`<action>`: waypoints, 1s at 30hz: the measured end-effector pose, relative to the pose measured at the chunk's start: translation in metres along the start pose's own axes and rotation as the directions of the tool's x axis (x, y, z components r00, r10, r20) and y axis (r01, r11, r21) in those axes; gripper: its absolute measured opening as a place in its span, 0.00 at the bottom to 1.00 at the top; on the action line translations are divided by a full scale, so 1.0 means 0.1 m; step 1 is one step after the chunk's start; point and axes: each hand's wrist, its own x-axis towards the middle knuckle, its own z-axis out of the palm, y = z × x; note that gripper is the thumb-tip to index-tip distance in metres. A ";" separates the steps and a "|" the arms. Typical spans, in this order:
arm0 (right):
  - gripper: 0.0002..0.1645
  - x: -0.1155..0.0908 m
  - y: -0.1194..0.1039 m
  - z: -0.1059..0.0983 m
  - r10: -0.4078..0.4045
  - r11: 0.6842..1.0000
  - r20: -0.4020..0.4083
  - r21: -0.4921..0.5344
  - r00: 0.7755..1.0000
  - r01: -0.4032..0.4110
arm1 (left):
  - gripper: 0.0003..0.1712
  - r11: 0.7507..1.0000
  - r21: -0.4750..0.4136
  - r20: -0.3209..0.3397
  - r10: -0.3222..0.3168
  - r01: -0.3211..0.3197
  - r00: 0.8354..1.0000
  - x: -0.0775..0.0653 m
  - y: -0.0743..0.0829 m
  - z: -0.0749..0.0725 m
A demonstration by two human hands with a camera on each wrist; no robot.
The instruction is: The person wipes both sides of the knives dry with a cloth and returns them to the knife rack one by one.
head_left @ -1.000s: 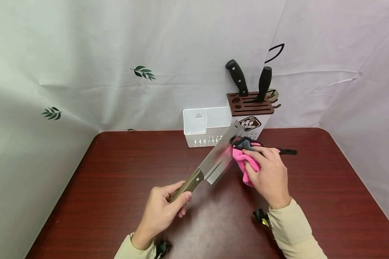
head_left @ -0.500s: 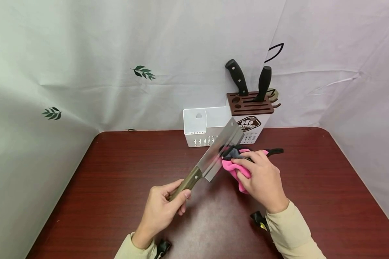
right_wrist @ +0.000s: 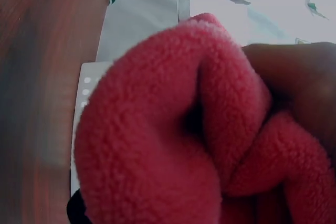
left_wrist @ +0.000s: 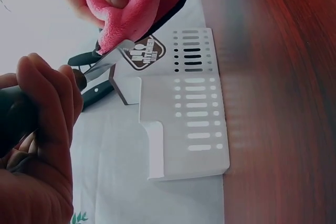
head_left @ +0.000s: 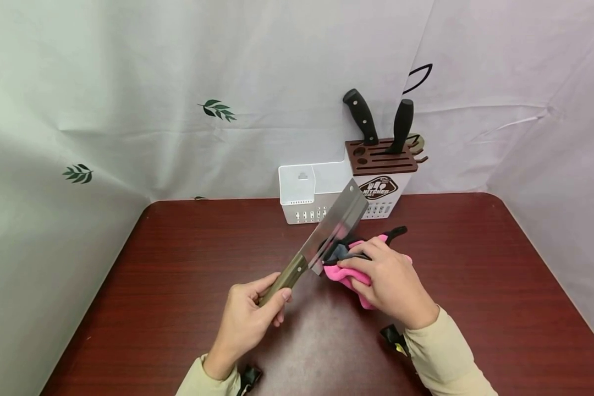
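In the head view, my left hand [head_left: 249, 316] grips the wooden handle of a cleaver [head_left: 334, 225], its broad steel blade tilted up and to the right. My right hand [head_left: 388, 280] pinches a bunched pink cloth [head_left: 346, 275] with a grey side and black edging. The cloth lies against the blade's lower part, close to the handle. From the left wrist, the curled fingers [left_wrist: 50, 90] show around the handle, and the fluffy cloth [left_wrist: 134, 14] hangs beyond the blade. That same cloth [right_wrist: 152, 129] fills most of the right wrist view and covers the blade there.
Behind the blade stands a white knife holder [head_left: 406, 184] with a brown slotted top [head_left: 381, 159]. Two black-handled knives [head_left: 361, 118] stick up from it. A white perforated basket [head_left: 297, 212] adjoins its left side. All sit at the back of the reddish-brown table [head_left: 188, 264], before a pale curtain.
My right hand has slid the cloth down along the blade, leftward and nearer to me, from close to the tip to beside the handle. My left hand stays nearly still.
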 end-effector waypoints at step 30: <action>0.12 0.08 -0.13 0.14 -0.096 0.988 -0.241 0.094 0.966 0.121 | 0.08 0.974 0.190 0.015 0.118 -0.119 0.993 -0.05 -0.01 0.09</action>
